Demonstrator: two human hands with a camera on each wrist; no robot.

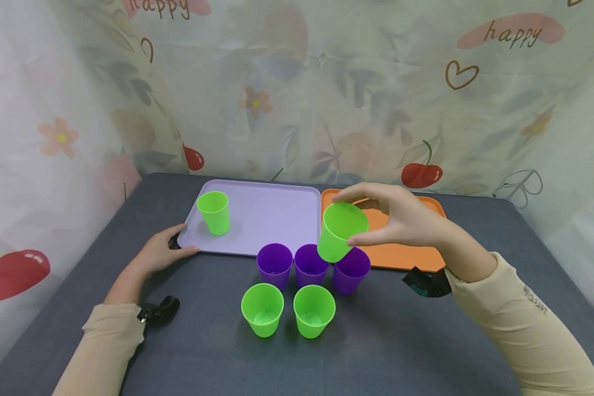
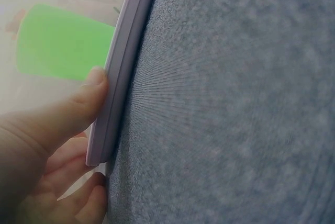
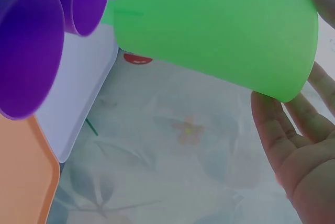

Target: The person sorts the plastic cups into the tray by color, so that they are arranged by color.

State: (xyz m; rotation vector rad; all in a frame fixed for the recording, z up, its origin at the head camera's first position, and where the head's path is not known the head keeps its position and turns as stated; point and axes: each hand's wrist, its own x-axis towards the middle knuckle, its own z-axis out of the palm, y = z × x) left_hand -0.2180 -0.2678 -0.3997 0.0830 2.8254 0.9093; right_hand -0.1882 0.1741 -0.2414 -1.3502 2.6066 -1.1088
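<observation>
My right hand (image 1: pixel 411 217) holds a bright green plastic cup (image 1: pixel 335 239) by its rim, thumb on the near side and fingers on the far side. The cup hangs tilted above the purple cups; in the right wrist view its smooth wall (image 3: pixel 209 30) spans the top. At the front left corner of the lilac tray (image 1: pixel 272 217), my left hand (image 1: pixel 155 254) grips the edge. Its thumb (image 2: pixel 94 85) presses the tray's side in the left wrist view, with the fingers round the corner. Another green cup (image 1: pixel 215 214) stands upright on the tray's left part.
Three purple cups, left (image 1: pixel 274 267), middle (image 1: pixel 311 267) and right (image 1: pixel 348 272), stand in a row before the trays. Nearer are two green cups, left (image 1: pixel 262 311) and right (image 1: pixel 314 311). An orange tray (image 1: pixel 401 256) adjoins the lilac one. A printed curtain (image 1: pixel 297 110) hangs behind the table.
</observation>
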